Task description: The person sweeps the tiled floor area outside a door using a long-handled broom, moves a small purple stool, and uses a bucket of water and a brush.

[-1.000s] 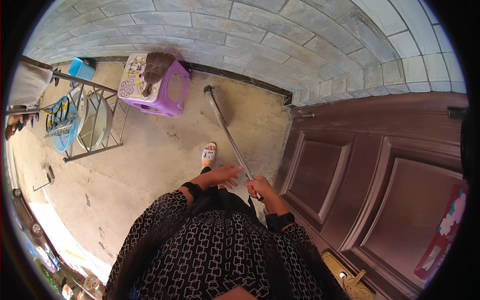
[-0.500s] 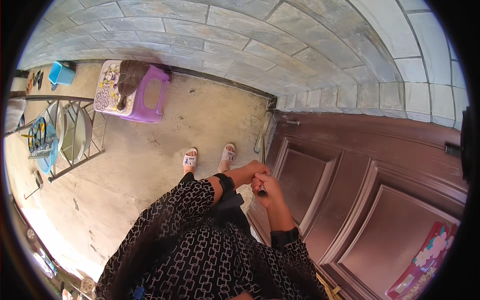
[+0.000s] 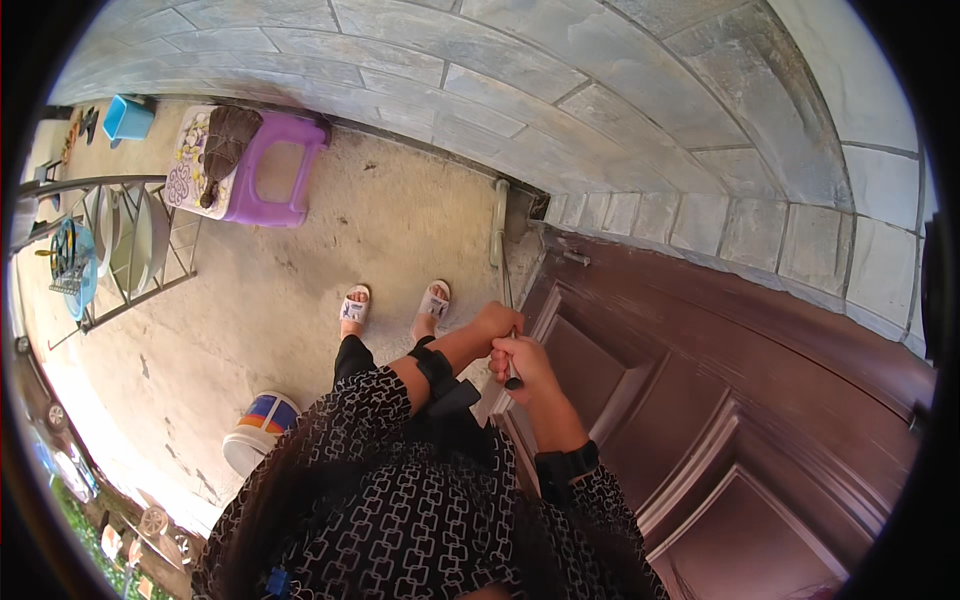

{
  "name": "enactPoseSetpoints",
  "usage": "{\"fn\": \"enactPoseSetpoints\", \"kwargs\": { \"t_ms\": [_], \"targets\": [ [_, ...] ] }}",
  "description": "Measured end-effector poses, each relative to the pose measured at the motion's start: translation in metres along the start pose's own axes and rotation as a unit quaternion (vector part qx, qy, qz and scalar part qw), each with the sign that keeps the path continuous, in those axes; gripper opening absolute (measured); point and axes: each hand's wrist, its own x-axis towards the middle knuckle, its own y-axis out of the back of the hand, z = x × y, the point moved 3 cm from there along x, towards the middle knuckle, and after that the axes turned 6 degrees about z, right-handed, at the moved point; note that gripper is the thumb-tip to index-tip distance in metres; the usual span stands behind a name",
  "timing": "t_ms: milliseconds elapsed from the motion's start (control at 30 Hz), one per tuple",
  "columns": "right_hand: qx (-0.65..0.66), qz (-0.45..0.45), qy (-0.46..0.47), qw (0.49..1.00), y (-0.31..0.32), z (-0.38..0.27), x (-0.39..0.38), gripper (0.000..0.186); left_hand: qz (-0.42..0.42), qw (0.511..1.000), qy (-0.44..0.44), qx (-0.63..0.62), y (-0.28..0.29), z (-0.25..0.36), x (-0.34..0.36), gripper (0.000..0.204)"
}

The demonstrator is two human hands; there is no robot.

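Observation:
Both of my hands are closed around the dark pole of a mop (image 3: pixel 500 225), whose narrow pale head lies on the floor by the wall corner and door. My left hand (image 3: pixel 496 321) grips the pole slightly farther along, toward the head. Close behind it, my right hand (image 3: pixel 525 367) wraps the pole near its end, and the rounded tip sticks out below the fingers. Dark straps circle both wrists. The fingers of my left hand are partly hidden.
A brown panelled door (image 3: pixel 620 370) stands to the right, below a grey tiled wall (image 3: pixel 500 85). At the far left are a purple stool (image 3: pixel 290 175) with a brown brush-like bundle (image 3: pixel 228 145), a metal rack (image 3: pixel 150 295) with basins, and a blue bin (image 3: pixel 128 118). A white bucket (image 3: pixel 262 425) stands near my left side.
The view has shifted, bringing the bucket into sight and taking the door's pink decoration out. The mop head now lies farther from my hands. Both hands keep their hold on the pole.

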Motion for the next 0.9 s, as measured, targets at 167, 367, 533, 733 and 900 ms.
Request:
{"fn": "enactPoseSetpoints", "kwargs": {
  "t_ms": [167,367,533,733,900],
  "targets": [
    [0.109,-0.012,-0.081,0.991,0.042,-0.001,-0.053,0.010,-0.046,0.983,0.157,-0.089,-0.044,0.015,-0.028,0.012],
    [0.073,-0.010,-0.037,0.997,0.054,-0.012,-0.015,0.010,-0.008,0.983,0.181,0.025,-0.060,0.010,0.007,0.012],
    [-0.047,-0.022,0.022,0.998,0.018,-0.019,0.029,0.016,-0.022,0.999,-0.028,-0.019,-0.013,-0.013,0.026,0.012],
    [-0.176,-0.012,-0.007,0.984,0.054,-0.010,0.001,0.007,0.023,0.868,0.275,-0.413,-0.038,-0.002,-0.019,0.007],
    [-0.403,0.017,0.062,0.913,0.074,0.003,-0.062,0.033,0.052,0.770,0.368,-0.518,-0.068,-0.002,-0.022,0.017]
  ]
}}
